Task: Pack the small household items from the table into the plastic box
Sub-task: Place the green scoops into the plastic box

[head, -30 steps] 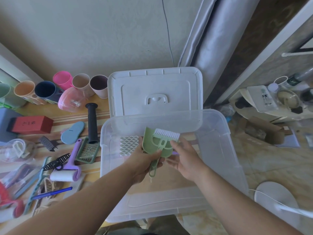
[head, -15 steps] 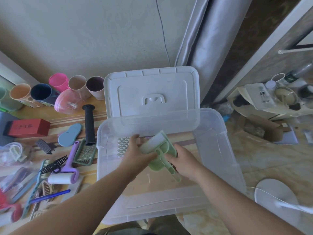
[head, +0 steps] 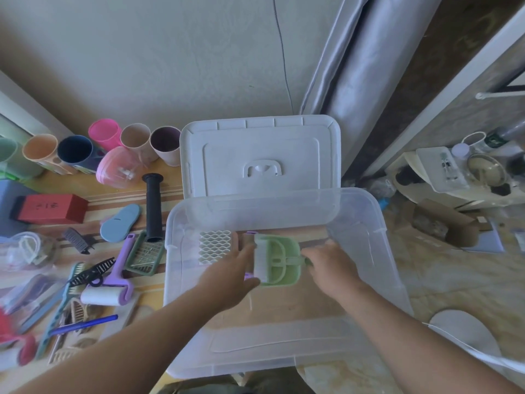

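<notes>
A clear plastic box [head: 366, 217] stands open at the table's right end. Inside it, low near the floor, lies a green mini dustpan with a white brush [head: 277, 261] clipped on. My left hand [head: 230, 275] rests against the brush end with its fingers spread. My right hand [head: 331, 265] pinches the dustpan's handle on the right. A white lattice piece [head: 214, 245] lies in the box's far left corner. Something purple peeks out under the dustpan.
The white lid [head: 261, 155] leans behind the box. Left on the table lie a purple lint roller [head: 112, 291], green grater [head: 145, 255], black handle [head: 153, 207], blue insole [head: 120, 221], combs, a blue pen [head: 83, 325], red box [head: 48, 209] and several cups [head: 136, 140].
Both hands lowered the dustpan and brush from above the rim down into the box and turned it flat, handle pointing right.
</notes>
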{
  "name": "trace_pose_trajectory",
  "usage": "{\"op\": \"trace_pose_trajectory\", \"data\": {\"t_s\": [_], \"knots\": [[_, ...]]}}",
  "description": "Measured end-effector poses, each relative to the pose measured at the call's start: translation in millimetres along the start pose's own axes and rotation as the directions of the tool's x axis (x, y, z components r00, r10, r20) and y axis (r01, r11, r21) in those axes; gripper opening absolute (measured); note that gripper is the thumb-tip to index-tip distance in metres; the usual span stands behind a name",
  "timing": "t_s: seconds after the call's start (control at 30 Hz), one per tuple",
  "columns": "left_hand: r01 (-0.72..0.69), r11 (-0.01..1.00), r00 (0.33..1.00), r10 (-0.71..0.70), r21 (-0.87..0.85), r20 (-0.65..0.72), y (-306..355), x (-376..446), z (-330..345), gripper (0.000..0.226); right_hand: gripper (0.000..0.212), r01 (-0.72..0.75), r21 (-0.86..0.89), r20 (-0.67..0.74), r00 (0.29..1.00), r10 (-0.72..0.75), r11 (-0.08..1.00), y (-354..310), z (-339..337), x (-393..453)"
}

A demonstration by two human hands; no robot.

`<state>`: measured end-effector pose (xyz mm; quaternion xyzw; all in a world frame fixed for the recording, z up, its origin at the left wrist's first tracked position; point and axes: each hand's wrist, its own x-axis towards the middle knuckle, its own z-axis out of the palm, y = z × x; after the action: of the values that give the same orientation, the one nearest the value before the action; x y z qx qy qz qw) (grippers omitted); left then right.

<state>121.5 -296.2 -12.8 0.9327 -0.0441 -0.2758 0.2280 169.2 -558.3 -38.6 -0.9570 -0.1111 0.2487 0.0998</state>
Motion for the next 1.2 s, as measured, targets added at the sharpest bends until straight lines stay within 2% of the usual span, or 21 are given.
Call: {"op": "trace_pose_trajectory", "data": {"t_s": [0.07,0.13,0.2,0.27,0.4,0.5,0.8,0.97,1.1,1.2], "knots": [[-0.105,0.951,0.992,0.119,0.292,-0.031,-5.8,-9.5,-6.7,0.048,0.030,-0.073,-0.101,-0.036,0.997,0.070,0.992,14.8,0.9,14.2],[-0.191,0.871,0.953,0.274,0.452,-0.125,-16.3,-23.5,-16.4,0.032,0.036,-0.117,-0.168,-0.059,0.992,0.108,0.979,24.7,3.2,27.8],[-0.164,0.849,0.916,0.320,0.503,-0.241,-33.1,-36.8,-26.1,0.028,0.043,-0.132,-0.209,-0.054,0.991,0.123,0.969,30.4,7.8,39.0],[-0.087,0.847,0.910,0.281,0.524,-0.303,-48.5,-50.1,-36.9,0.031,0.046,-0.127,-0.238,-0.058,0.992,0.116,0.963,34.2,12.7,47.6],[0.042,0.881,0.918,0.153,0.472,-0.367,-67.8,-63.8,-46.5,0.047,0.046,-0.131,-0.261,-0.084,0.990,0.113,0.956,35.5,18.5,56.6],[0.046,0.886,0.907,0.157,0.462,-0.392,-74.3,-65.8,-42.8,0.054,0.046,-0.130,-0.287,-0.060,0.991,0.118,0.949,30.6,17.9,57.4],[0.090,0.885,0.878,0.146,0.456,-0.456,-94.7,-78.0,-36.3,0.052,0.048,-0.144,-0.244,-0.022,0.990,0.143,0.959,4.4,24.4,53.8],[0.014,0.919,0.874,0.180,0.394,-0.451,-95.3,-79.8,-37.1,0.047,0.048,-0.161,-0.192,-0.046,0.987,0.155,0.968,-7.9,36.8,47.9],[-0.048,0.967,0.858,0.168,0.250,-0.485,-90.8,-82.2,-39.9,0.049,0.062,-0.185,-0.114,-0.043,0.983,0.181,0.976,-24.1,34.2,33.1],[-0.116,0.987,0.817,0.160,0.113,-0.555,-93.9,-88.2,-42.0,0.049,0.068,-0.089,-0.029,-0.096,0.992,0.086,0.996,-62.6,28.1,18.0]]}}
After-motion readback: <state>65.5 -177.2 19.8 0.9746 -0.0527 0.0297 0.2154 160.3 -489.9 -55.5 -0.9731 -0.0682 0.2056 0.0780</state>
